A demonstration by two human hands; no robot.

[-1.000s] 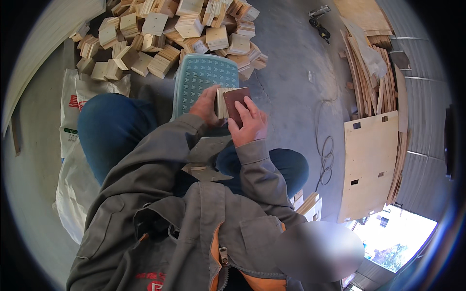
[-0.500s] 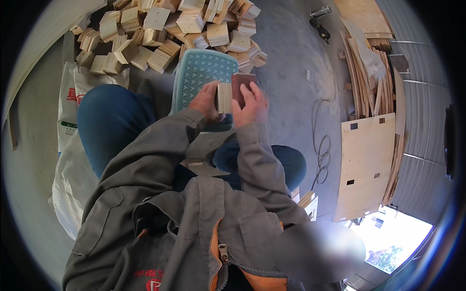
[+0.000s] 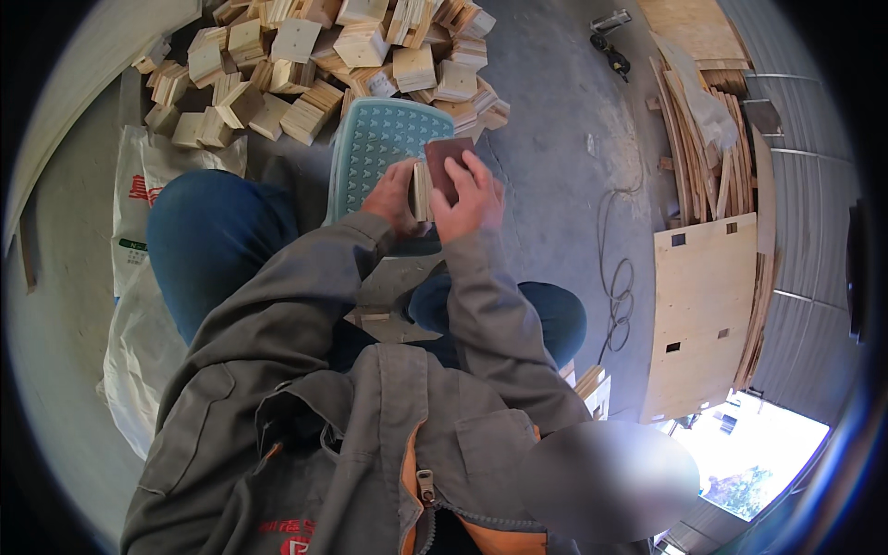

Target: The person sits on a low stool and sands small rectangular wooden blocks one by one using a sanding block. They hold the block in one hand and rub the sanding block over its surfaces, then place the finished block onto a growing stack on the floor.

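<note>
My left hand [image 3: 393, 199] is closed on a small plywood block [image 3: 422, 192], its layered edge facing up. My right hand [image 3: 472, 202] grips a flat, reddish-brown sanding block [image 3: 444, 165], which tilts against or close to the plywood's right side; whether they touch is hard to tell. Both hands are over the near right part of a teal plastic stool [image 3: 370, 129] with a raised pattern on its top. My palms and the undersides of both pieces are hidden.
Beyond the stool lies a heap of plywood blocks [image 3: 365, 46]. White sacks [image 3: 139, 324] lie by my left knee. Rightward are a looped cable [image 3: 615, 301] on the floor, a power tool [image 3: 610, 57], leaning wood strips [image 3: 684, 148] and a plywood sheet [image 3: 703, 305].
My right hand has shifted slightly left and turned, tilting the sanding block over toward the plywood block. My left hand keeps its hold in nearly the same place.
</note>
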